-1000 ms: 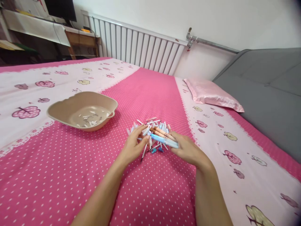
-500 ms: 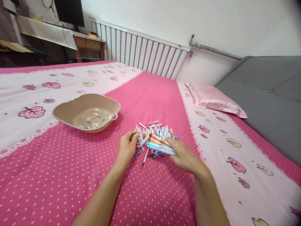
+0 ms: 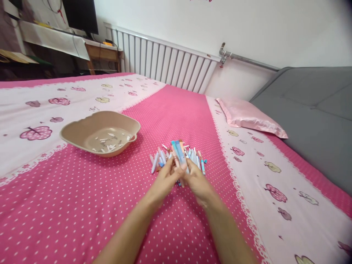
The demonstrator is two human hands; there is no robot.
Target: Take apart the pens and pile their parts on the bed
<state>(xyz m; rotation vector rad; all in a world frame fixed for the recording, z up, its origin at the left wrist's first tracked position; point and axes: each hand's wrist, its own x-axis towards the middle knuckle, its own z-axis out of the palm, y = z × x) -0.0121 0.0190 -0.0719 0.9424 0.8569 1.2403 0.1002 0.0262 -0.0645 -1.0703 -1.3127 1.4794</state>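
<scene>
A small heap of pens and pen parts point(image 3: 192, 156), pale blue, orange and white, lies on the pink dotted bedsheet point(image 3: 82, 205). My right hand point(image 3: 198, 183) is closed round a bundle of pens point(image 3: 178, 151) that points away from me. My left hand point(image 3: 165, 179) meets it from the left, its fingers closed on the same bundle just below the blue ends. Both hands hover right at the near edge of the heap.
A beige shallow basin point(image 3: 79, 130) with several small white pieces in it sits to the left of the heap. A pink pillow point(image 3: 250, 117) lies at the right, beside a grey headboard point(image 3: 316, 110). A white radiator point(image 3: 165, 66) stands beyond the bed.
My right hand has turned the bundle from lying sideways to pointing away from me. Both hands have come together at the middle, and my left hand has taken hold of the bundle.
</scene>
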